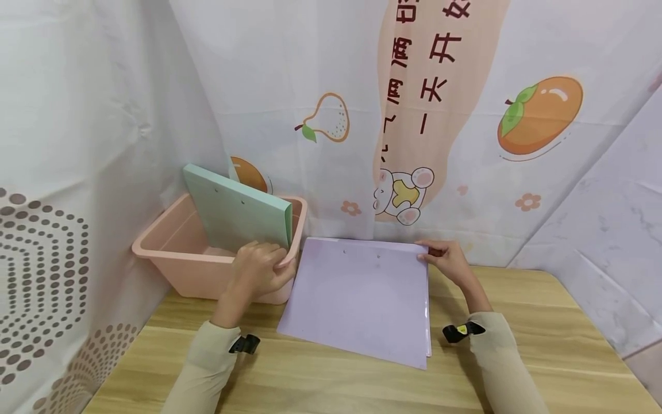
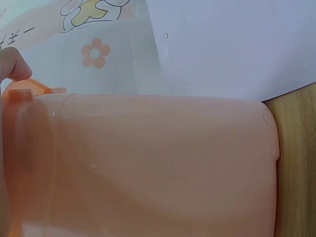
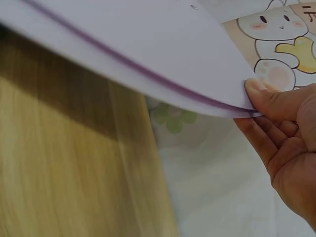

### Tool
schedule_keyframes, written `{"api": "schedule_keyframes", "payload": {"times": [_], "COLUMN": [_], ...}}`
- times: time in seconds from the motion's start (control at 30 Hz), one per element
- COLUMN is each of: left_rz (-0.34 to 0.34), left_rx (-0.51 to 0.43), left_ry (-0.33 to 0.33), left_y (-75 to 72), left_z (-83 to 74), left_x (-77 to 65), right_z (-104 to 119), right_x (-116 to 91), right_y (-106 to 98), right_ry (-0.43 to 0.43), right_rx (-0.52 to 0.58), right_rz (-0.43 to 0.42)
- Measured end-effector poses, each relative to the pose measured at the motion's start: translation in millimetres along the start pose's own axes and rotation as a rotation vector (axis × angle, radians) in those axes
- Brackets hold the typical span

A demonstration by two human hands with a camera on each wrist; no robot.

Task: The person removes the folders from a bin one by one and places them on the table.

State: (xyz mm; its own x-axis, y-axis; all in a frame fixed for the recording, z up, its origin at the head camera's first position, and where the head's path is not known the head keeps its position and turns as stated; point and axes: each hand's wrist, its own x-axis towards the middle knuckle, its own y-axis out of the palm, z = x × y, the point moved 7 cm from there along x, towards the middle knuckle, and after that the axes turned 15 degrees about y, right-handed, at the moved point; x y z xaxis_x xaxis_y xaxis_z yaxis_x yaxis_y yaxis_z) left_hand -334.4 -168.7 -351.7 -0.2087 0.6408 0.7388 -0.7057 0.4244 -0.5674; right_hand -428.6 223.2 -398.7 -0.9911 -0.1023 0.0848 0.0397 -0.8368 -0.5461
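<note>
My left hand (image 1: 258,267) grips the near right rim of a pink plastic basin (image 1: 201,279), fingers curled over the edge. Most of the left wrist view is filled by the basin's side wall (image 2: 158,158). A light green folder (image 1: 243,215) with two small metal rivets leans inside it. Between thumb and fingers, my right hand (image 1: 447,260) pinches the far right corner of a light purple folder (image 1: 357,299). In the right wrist view the folder's two covers (image 3: 163,49) part slightly along the edge and meet at the pinched corner.
The wooden table (image 1: 517,333) lies beneath, its back edge against a white printed curtain (image 1: 289,69) with fruit and a cartoon animal. Another curtain with grey dots (image 1: 41,276) hangs at the left, close to the basin. A pale marbled panel (image 1: 605,241) bounds the right side.
</note>
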Motion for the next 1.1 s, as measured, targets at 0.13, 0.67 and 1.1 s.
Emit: {"api": "schedule_keyframes", "payload": {"times": [0.13,0.67,1.1], "left_rz": [-0.006,-0.002,0.010], "left_rx": [-0.004,0.005,0.006], "left_ry": [0.005,0.000,-0.007], "left_y": [0.3,0.2,0.4], "left_z": [-0.5,0.7,0.6], "left_x": [0.4,-1.0,-1.2], "right_z": [-20.6,-25.4,-14.6], "right_x": [12.1,37.5,29.3], "right_y": [-0.8,4.6,10.6], "right_ry": [0.013,-0.004,0.039], "right_rx": [0.015,0.016,-0.036], "right_rz": [0.007,0.008,0.062]}}
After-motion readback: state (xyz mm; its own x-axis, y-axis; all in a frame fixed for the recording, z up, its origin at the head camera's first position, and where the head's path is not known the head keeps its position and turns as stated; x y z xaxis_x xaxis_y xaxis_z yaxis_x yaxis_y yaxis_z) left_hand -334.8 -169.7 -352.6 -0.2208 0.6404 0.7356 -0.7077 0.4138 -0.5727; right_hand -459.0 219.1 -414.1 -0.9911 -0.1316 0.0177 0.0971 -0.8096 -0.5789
